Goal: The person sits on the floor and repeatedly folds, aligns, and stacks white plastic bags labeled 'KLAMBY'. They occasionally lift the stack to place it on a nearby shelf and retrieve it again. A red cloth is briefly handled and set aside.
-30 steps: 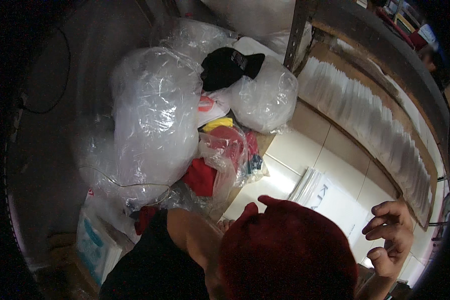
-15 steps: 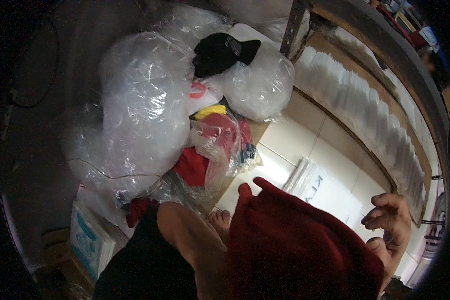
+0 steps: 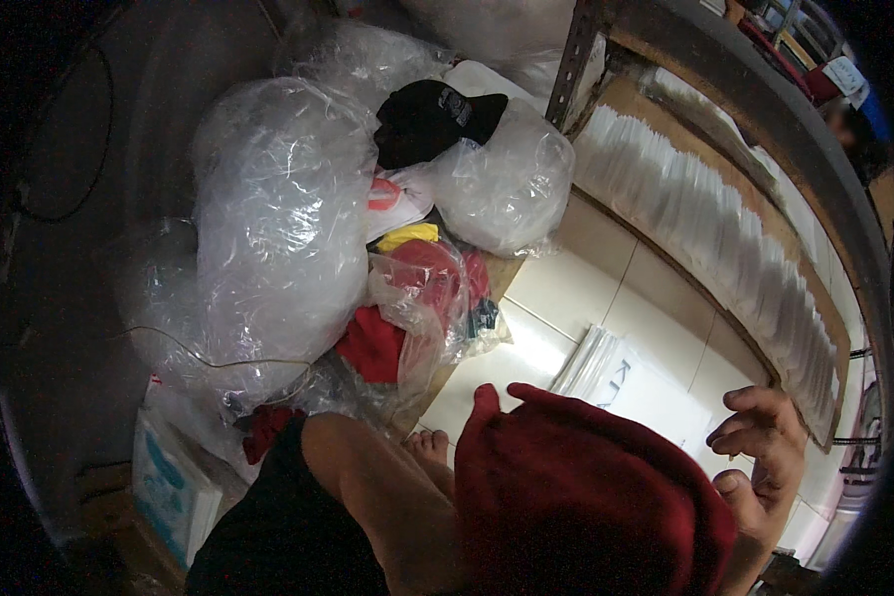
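My right hand (image 3: 760, 457) is raised at the right, its fingers loosely bent and apart, with nothing plainly held in them. Beside its thumb, a dark red cloth (image 3: 586, 487) spreads over the lower middle, with two small pointed bumps at its far edge. Whether the thumb touches the cloth I cannot tell. My left hand does not show; the cloth may hide it. A stack of white printed plastic packets (image 3: 636, 387) lies on the tiled floor past the cloth. My bare knee (image 3: 343, 452) and foot (image 3: 430, 447) are left of the cloth.
Large clear plastic bags (image 3: 278, 219) bulge at the left and back, with a black cap (image 3: 432, 121) on top. A torn bag of red clothes (image 3: 422, 288) lies below. A metal-framed shelf holds rows of white packets (image 3: 705, 219) at the right. A flat blue-and-white package (image 3: 174, 487) stands lower left.
The view has shifted a little. The red cloth's far edge sits slightly lower and its right side has drawn inward. My right hand keeps nearly the same loosely bent pose.
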Action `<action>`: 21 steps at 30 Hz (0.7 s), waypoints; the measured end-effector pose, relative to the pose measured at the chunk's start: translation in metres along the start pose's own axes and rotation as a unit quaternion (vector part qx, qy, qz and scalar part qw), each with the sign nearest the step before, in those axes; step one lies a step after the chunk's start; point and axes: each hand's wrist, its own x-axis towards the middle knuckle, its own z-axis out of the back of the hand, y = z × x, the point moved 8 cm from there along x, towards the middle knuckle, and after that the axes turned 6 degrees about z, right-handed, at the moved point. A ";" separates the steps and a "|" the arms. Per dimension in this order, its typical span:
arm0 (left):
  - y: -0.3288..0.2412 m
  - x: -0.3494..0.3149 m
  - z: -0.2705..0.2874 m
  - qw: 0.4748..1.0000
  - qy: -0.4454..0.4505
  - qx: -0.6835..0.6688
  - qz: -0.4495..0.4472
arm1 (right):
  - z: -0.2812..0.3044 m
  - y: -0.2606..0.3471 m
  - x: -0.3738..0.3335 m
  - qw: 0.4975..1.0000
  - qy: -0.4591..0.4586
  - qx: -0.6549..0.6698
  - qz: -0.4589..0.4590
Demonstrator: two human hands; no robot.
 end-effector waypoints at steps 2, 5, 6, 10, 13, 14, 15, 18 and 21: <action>-0.003 -0.003 -0.006 1.000 0.000 0.001 -0.002 | 0.001 0.001 0.003 1.000 -0.016 -0.014 0.006; -0.001 -0.003 -0.013 1.000 -0.005 0.002 -0.018 | 0.005 -0.003 -0.011 0.998 -0.063 -0.015 -0.027; -0.001 -0.002 -0.015 1.000 -0.008 0.000 -0.024 | 0.009 -0.001 -0.013 0.998 -0.057 -0.024 -0.020; -0.004 -0.005 -0.016 0.996 -0.047 0.069 -0.016 | 0.002 -0.019 -0.010 0.996 -0.030 -0.059 0.056; 0.004 0.002 -0.012 0.994 -0.047 0.095 -0.010 | 0.007 -0.018 -0.015 0.995 -0.065 -0.056 0.047; 0.004 0.003 -0.010 0.993 -0.049 0.111 -0.005 | 0.005 -0.011 -0.012 0.996 -0.059 -0.019 0.064; 0.004 0.003 -0.006 0.990 -0.050 0.129 0.002 | 0.006 -0.008 -0.012 0.996 -0.067 -0.019 0.052; -0.003 0.004 0.014 0.972 -0.099 0.208 0.040 | 0.012 -0.004 -0.005 0.997 -0.009 -0.031 0.065; -0.005 0.001 0.048 0.951 -0.167 0.243 0.089 | 0.015 -0.004 -0.003 0.997 -0.012 -0.012 0.070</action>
